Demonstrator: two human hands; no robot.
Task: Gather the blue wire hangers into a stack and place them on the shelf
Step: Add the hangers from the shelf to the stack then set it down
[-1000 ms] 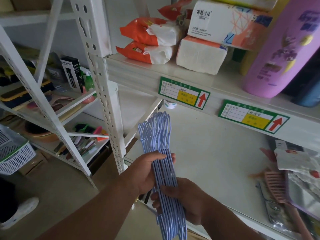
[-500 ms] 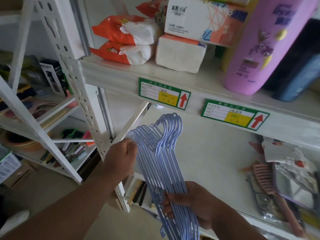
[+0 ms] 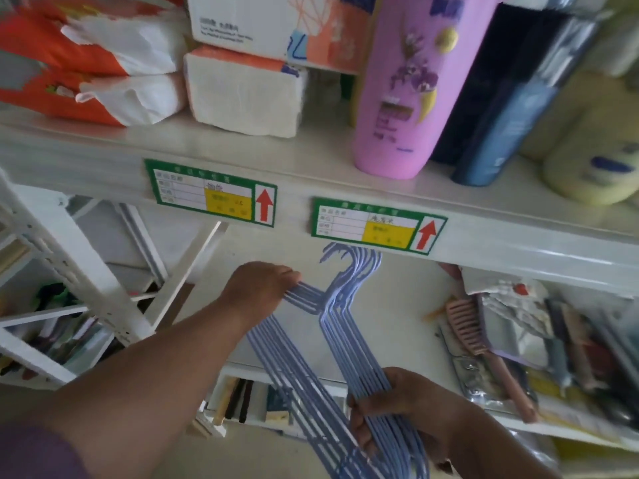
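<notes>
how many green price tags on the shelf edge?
2. Left green tag sits below the white tissue pack; right green tag sits below the purple bottle, just above the hanger hooks. More may lie out of frame.

- Blue wire hangers (image 3: 340,340) bunched over the white lower shelf (image 3: 397,305), hooks at twelve o'clock under the shelf edge above.
- Left hand (image 3: 257,288) gripping the bunch's shoulder at ten o'clock; right hand (image 3: 390,402) gripping the lower wires at five o'clock.
- At three o'clock of the hangers, on the lower shelf: pink plastic comb (image 3: 465,321).
- On the white upper shelf (image 3: 328,160): tall pink bottle (image 3: 411,88) at twelve o'clock, white tissue packs (image 3: 245,91) left of it.
</notes>
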